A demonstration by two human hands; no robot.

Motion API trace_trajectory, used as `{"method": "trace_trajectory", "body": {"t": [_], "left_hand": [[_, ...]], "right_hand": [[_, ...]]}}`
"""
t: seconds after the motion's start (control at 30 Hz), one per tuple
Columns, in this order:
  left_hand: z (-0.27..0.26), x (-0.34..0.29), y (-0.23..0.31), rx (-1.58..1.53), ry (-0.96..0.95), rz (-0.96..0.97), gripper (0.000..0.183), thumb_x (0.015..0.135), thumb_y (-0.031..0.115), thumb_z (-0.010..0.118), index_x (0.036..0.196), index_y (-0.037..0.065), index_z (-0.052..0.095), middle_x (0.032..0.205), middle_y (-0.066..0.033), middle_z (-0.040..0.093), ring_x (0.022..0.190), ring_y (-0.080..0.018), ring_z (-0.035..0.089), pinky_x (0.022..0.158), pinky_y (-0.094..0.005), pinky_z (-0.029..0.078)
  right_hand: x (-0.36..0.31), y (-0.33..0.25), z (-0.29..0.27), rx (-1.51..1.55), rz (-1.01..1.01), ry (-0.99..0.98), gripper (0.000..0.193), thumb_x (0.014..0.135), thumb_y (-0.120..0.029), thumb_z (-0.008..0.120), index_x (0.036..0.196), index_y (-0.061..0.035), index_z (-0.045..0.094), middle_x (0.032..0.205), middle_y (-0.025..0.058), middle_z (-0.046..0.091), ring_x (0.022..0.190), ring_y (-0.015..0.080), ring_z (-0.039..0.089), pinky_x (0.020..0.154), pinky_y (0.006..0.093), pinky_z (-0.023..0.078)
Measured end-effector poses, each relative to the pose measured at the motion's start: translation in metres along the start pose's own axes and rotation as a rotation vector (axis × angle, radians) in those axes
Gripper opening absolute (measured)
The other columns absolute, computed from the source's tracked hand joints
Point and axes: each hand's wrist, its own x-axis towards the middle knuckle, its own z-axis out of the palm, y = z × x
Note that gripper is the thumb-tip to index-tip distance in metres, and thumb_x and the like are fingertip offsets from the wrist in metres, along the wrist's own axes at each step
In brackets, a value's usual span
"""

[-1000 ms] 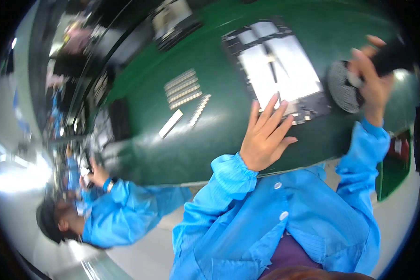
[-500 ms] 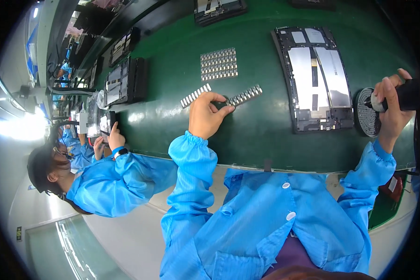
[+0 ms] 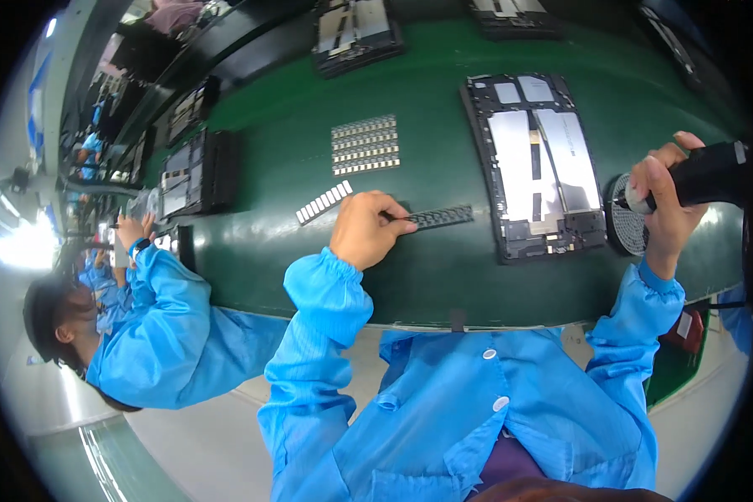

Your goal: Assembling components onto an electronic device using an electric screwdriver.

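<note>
My left hand (image 3: 368, 228) pinches one end of a dark, narrow strip of small parts (image 3: 443, 217), which points right just above the green table. Beside that hand lies a row of small white pieces (image 3: 324, 203), and beyond it a sheet of small metal parts (image 3: 366, 145) in several rows. My right hand (image 3: 673, 197) has its fingers around a black handheld tool (image 3: 711, 174) with a pale, rounded end; its exact kind is unclear. Under the tool is a round grey gridded dish (image 3: 627, 219), partly hidden. Left of the dish lies an opened tablet-like device (image 3: 540, 167) with silver panels.
More opened devices stand at the back (image 3: 356, 38) and at the left in a black stack (image 3: 199, 176). A co-worker in a blue smock (image 3: 163, 322) works at the left. The table's front edge (image 3: 418, 327) runs close to my body.
The strip in my left hand has turned from slanting upward to nearly level, and its silver parts no longer show. The whole view has shifted. My right hand keeps the black tool.
</note>
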Motion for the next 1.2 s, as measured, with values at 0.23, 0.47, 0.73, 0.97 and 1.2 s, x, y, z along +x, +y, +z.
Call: {"method": "trace_trajectory", "body": {"t": [0.23,0.47,0.73,0.97,1.2], "left_hand": [[0.005,-0.011,0.002,-0.08,0.161,0.03,0.011,0.069,-0.003,0.073,0.078,-0.003,0.067,0.07,-0.0104,0.065,0.06,-0.0133,0.062,0.054,-0.0249,0.049],[0.008,0.045,0.057,-0.594,0.001,-0.015,0.013,0.078,0.004,0.071,0.085,-0.006,0.066,0.075,-0.0076,0.067,0.06,-0.0102,0.063,0.053,-0.0218,0.049],[0.048,0.111,0.048,-0.614,0.05,0.168,0.012,0.079,0.007,0.071,0.082,-0.003,0.067,0.073,-0.005,0.066,0.058,-0.0071,0.057,0.052,-0.0205,0.045],[0.051,0.125,0.042,-0.414,0.122,0.258,0.011,0.075,0.008,0.073,0.081,0.0,0.069,0.074,-0.006,0.063,0.064,-0.0103,0.057,0.059,-0.0248,0.045],[0.037,0.122,0.051,-0.559,-0.045,0.09,0.014,0.072,0.009,0.075,0.078,-0.002,0.069,0.071,-0.0068,0.064,0.064,-0.0121,0.061,0.059,-0.0257,0.047]], "right_hand": [[0.002,0.001,0.015,0.085,0.025,0.027,0.043,0.078,0.005,0.064,0.116,0.0036,0.044,0.062,0.0053,0.054,0.053,0.0128,0.053,0.054,0.0258,0.044],[0.02,0.002,0.042,0.095,0.058,-0.083,0.042,0.077,0.003,0.068,0.114,0.0025,0.048,0.065,0.0039,0.057,0.054,0.0099,0.054,0.05,0.0221,0.04],[0.043,0.016,0.096,0.153,0.034,-0.177,0.041,0.078,0.005,0.066,0.114,0.0037,0.046,0.064,0.0045,0.056,0.053,0.0105,0.055,0.05,0.0229,0.043],[0.048,0.032,0.124,0.157,0.033,-0.194,0.039,0.076,0.002,0.071,0.109,0.0045,0.05,0.064,0.0033,0.058,0.053,0.0091,0.055,0.048,0.021,0.041],[0.052,0.049,0.14,0.132,0.056,-0.204,0.037,0.076,-0.001,0.072,0.108,0.0038,0.052,0.064,0.0026,0.058,0.052,0.0088,0.056,0.047,0.0216,0.042]]}}
